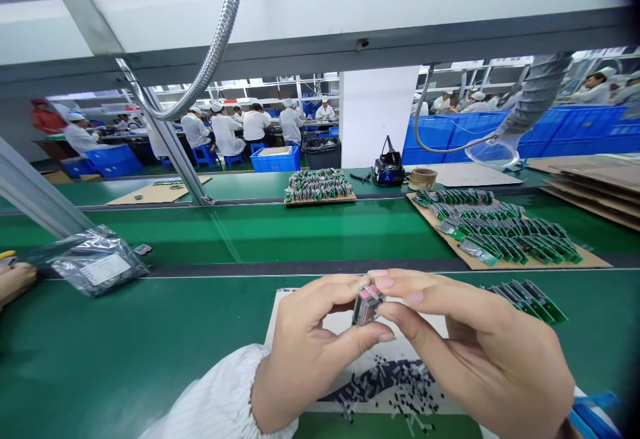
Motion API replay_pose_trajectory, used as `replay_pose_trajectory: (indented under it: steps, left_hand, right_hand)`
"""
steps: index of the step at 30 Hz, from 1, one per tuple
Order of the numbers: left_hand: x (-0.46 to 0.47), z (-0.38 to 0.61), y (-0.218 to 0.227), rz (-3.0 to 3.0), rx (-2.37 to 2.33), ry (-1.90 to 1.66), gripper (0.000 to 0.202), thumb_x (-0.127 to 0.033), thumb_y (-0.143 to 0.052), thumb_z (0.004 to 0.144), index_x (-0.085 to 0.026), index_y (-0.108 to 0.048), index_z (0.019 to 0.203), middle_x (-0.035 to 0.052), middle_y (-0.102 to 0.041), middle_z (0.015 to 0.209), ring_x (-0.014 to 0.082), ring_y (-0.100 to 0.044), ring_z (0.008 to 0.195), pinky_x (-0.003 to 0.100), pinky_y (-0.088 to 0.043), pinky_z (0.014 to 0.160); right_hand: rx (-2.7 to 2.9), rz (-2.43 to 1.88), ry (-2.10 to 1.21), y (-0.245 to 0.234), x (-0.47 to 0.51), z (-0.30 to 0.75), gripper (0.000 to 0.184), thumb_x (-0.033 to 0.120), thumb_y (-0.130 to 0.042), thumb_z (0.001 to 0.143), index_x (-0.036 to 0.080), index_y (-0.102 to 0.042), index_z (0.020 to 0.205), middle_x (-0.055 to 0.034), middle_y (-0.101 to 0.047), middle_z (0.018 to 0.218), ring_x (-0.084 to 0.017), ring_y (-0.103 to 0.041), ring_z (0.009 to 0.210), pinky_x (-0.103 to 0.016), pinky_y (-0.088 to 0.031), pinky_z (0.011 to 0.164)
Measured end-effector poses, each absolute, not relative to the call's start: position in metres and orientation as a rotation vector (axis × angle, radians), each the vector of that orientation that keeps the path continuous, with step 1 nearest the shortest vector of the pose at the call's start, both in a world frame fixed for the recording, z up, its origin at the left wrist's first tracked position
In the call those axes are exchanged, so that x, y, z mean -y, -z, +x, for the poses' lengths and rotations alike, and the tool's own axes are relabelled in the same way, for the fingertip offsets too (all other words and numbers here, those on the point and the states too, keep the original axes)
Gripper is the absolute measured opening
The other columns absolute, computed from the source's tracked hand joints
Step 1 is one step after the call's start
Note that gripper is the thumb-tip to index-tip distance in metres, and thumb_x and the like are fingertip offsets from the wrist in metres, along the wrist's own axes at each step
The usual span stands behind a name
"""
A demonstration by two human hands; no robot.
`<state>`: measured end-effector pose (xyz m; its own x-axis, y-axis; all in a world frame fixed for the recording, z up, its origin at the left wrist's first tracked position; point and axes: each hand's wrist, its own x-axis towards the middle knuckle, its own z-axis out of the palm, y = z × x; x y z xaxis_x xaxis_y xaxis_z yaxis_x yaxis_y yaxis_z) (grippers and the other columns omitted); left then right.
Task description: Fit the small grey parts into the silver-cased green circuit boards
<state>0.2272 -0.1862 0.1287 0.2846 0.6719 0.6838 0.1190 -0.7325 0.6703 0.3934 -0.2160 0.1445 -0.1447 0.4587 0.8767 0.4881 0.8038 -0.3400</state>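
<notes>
Between thumb and fingers, my left hand (305, 332) grips a small circuit board module (367, 306), tilted up, with a dark casing and a pinkish patch on top. My right hand (485, 339) closes its fingertips on the module's upper right side; whether a tiny part sits between them is hidden. Below both hands lies a white sheet (275, 312) with a scattered pile of tiny black and clear pin-like parts (400, 382). A short row of green circuit board modules (530, 300) rests on the bench just beyond my right hand.
Cardboard sheets bear rows of circuit boards (505, 226) at right and another batch (320, 184) farther back. A plastic bag (100, 262) lies left, near another person's hand (16, 282). A tape roll (423, 178) and stacked cardboard (595, 186) stand behind. An extraction hose (535, 99) hangs overhead.
</notes>
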Motion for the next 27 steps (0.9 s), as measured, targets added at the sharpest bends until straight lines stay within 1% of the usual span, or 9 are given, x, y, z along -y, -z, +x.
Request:
replay_pose_trajectory:
  steps: [4, 6, 9, 15, 20, 24, 27]
  left_hand:
    - [0.1867, 0.2274, -0.1287, 2.078, -0.689, -1.469, 0.032, -0.019, -0.081, 0.067, -0.027, -0.070, 0.096, -0.0040, -0.074, 0.098, 0.0132, -0.068, 0.088, 0.019, -0.056, 0.081]
    - [0.1868, 0.2279, -0.1289, 2.088, -0.676, -1.463, 0.032, -0.019, -0.082, 0.067, -0.026, -0.070, 0.096, -0.0035, -0.074, 0.097, 0.0129, -0.069, 0.087, 0.019, -0.056, 0.080]
    - [0.1868, 0.2287, -0.1290, 2.111, -0.647, -1.461, 0.030, -0.019, -0.081, 0.068, -0.023, -0.070, 0.096, -0.0022, -0.074, 0.095, 0.0123, -0.069, 0.085, 0.018, -0.056, 0.079]
    - [0.1870, 0.2288, -0.1287, 2.219, -0.683, -1.475, 0.031, -0.017, -0.082, 0.065, -0.016, -0.070, 0.094, 0.0024, -0.074, 0.095, 0.0128, -0.069, 0.086, 0.017, -0.054, 0.082]
    - [0.1877, 0.2280, -0.1305, 2.334, -0.707, -1.465, 0.027, -0.020, -0.079, 0.070, -0.015, -0.069, 0.095, 0.0034, -0.074, 0.095, 0.0131, -0.069, 0.086, 0.017, -0.054, 0.082]
    - [0.1885, 0.2280, -0.1302, 2.387, -0.679, -1.473, 0.025, -0.020, -0.077, 0.073, -0.015, -0.068, 0.096, 0.0031, -0.073, 0.095, 0.0114, -0.068, 0.086, 0.014, -0.053, 0.083]
    - [0.1888, 0.2273, -0.1275, 2.422, -0.681, -1.478, 0.024, -0.021, -0.075, 0.076, -0.014, -0.068, 0.098, 0.0033, -0.073, 0.097, 0.0108, -0.068, 0.089, 0.013, -0.053, 0.085]
  right_hand:
    - [1.666, -0.760, -0.206, -0.1373, 0.2178, 0.3931, 0.027, 0.006, -0.059, 0.087, 0.027, -0.055, 0.104, 0.0051, -0.070, 0.101, -0.016, -0.066, 0.098, -0.027, -0.058, 0.085]
    - [1.647, -0.767, -0.273, -0.1363, 0.2181, 0.3943, 0.028, 0.007, -0.060, 0.088, 0.030, -0.055, 0.104, 0.0057, -0.069, 0.100, -0.017, -0.066, 0.097, -0.029, -0.059, 0.081]
    - [1.633, -0.759, -0.315, -0.1373, 0.2180, 0.3951, 0.029, 0.006, -0.059, 0.089, 0.031, -0.056, 0.104, 0.0064, -0.069, 0.098, -0.015, -0.066, 0.096, -0.027, -0.058, 0.082]
    - [1.648, -0.727, -0.287, -0.1382, 0.2154, 0.3929, 0.025, 0.006, -0.060, 0.089, 0.027, -0.056, 0.102, 0.0065, -0.068, 0.094, -0.012, -0.065, 0.095, -0.021, -0.054, 0.085]
    - [1.693, -0.723, -0.228, -0.1399, 0.2142, 0.3915, 0.029, 0.000, -0.057, 0.087, 0.026, -0.056, 0.100, 0.0068, -0.067, 0.092, -0.010, -0.065, 0.093, -0.016, -0.051, 0.086]
    - [1.733, -0.768, -0.101, -0.1426, 0.2158, 0.3905, 0.026, 0.000, -0.056, 0.086, 0.024, -0.056, 0.095, 0.0073, -0.068, 0.090, -0.007, -0.064, 0.093, -0.010, -0.048, 0.087]
    - [1.749, -0.748, -0.059, -0.1439, 0.2167, 0.3905, 0.026, -0.001, -0.053, 0.087, 0.024, -0.056, 0.095, 0.0069, -0.067, 0.089, -0.006, -0.064, 0.092, -0.010, -0.048, 0.086]
